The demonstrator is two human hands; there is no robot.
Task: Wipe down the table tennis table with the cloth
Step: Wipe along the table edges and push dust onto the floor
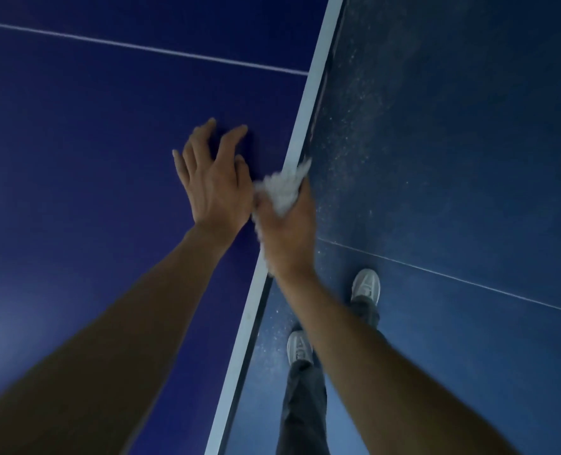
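Note:
The dark blue table tennis table (92, 142) fills the left of the view, with a white edge stripe (308, 103) running diagonally and a thin white centre line (141, 49) across it. My right hand (289, 224) grips a bunched white cloth (280, 188) pressed against the table's edge stripe. My left hand (213, 178) rests on the table top just left of the cloth, fingers spread, holding nothing.
To the right of the table edge lies a dusty blue floor (453, 159) with a thin line across it. My two grey shoes (366, 285) and dark trouser legs (302, 405) stand close beside the table edge.

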